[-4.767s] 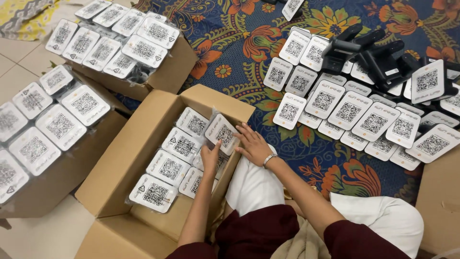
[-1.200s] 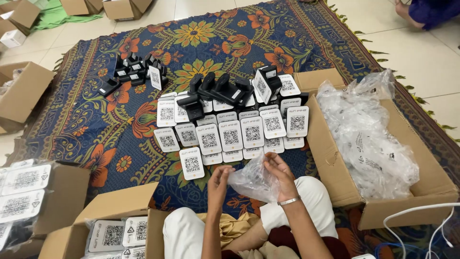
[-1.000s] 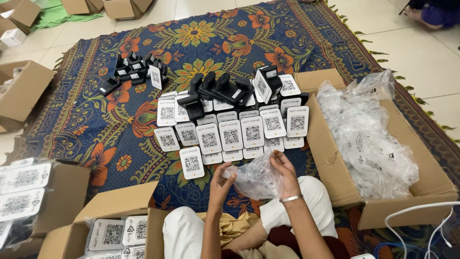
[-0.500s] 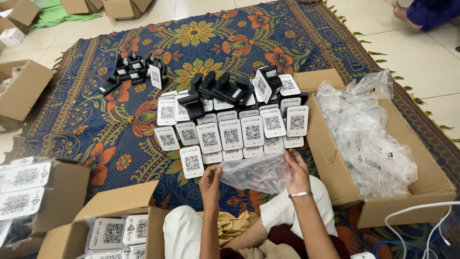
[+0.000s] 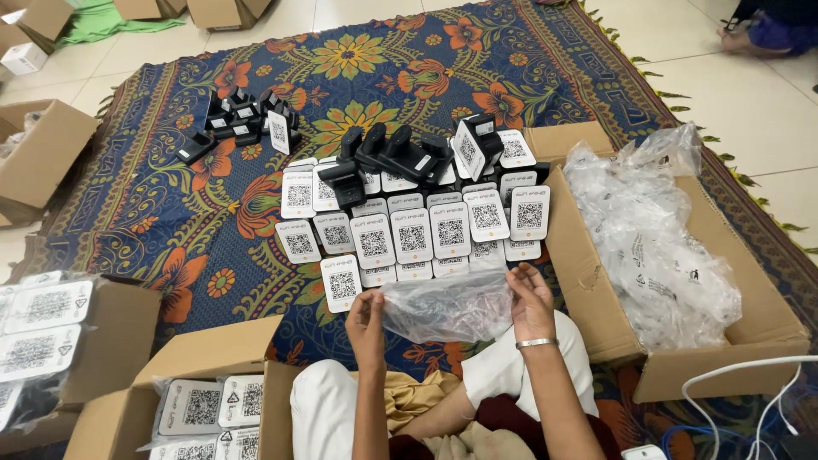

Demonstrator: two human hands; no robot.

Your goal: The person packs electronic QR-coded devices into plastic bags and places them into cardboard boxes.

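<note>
both hands, left [image 5: 366, 317] and right [image 5: 528, 300], pinch a clear bag [image 5: 447, 308] stretched between them, just beside the cards [image 5: 413, 238], box [image 5: 596, 298] edge at right

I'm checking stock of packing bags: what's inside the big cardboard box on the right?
The cardboard box is heaped with crumpled clear plastic bags, some with small dark print, piled above its rim. Whatever lies beneath them, and the box's bottom, is covered.

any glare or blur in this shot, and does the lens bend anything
Head view: even, soft light with faint shadows; sharp throughout. The clear plastic bag stretched between left hand and right hand shows mild sheen, like the bags in the cardboard box. Wide lens bows the rug edges.
</note>
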